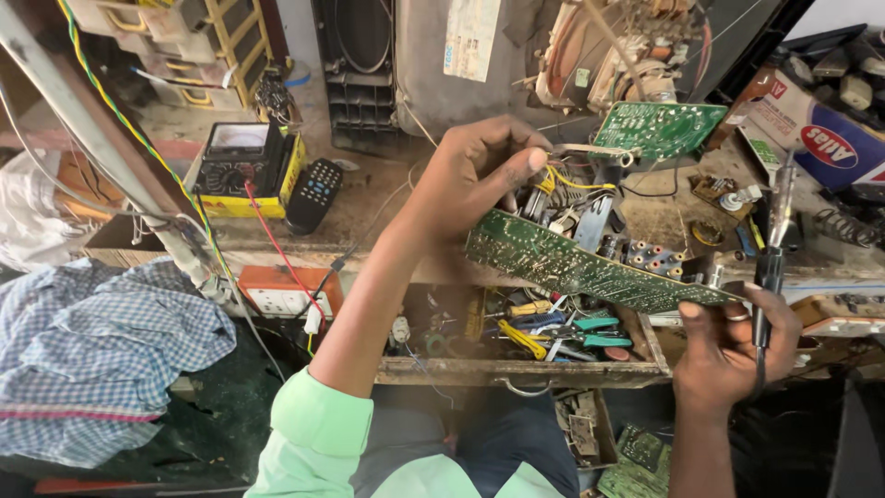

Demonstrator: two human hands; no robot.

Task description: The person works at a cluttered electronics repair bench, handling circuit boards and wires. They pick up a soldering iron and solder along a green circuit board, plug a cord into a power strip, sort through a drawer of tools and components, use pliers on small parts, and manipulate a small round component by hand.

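Observation:
My left hand (479,175) grips the left end of a long green circuit board (572,267), held tilted with its solder side toward me and its components facing away. Yellow wires and capacitors show behind the board's top edge. My right hand (733,346) supports the board's right end with the thumb and also holds a soldering iron (772,249) upright, its tip pointing up and away from the board. Both hands hover above an open wooden drawer.
The open drawer (516,372) holds screwdrivers and pliers with teal handles (590,332). A second green board (659,127) lies behind. A multimeter (241,161) and remote control (313,194) sit at the left, beside a socket box (281,293) and checked cloth (92,341).

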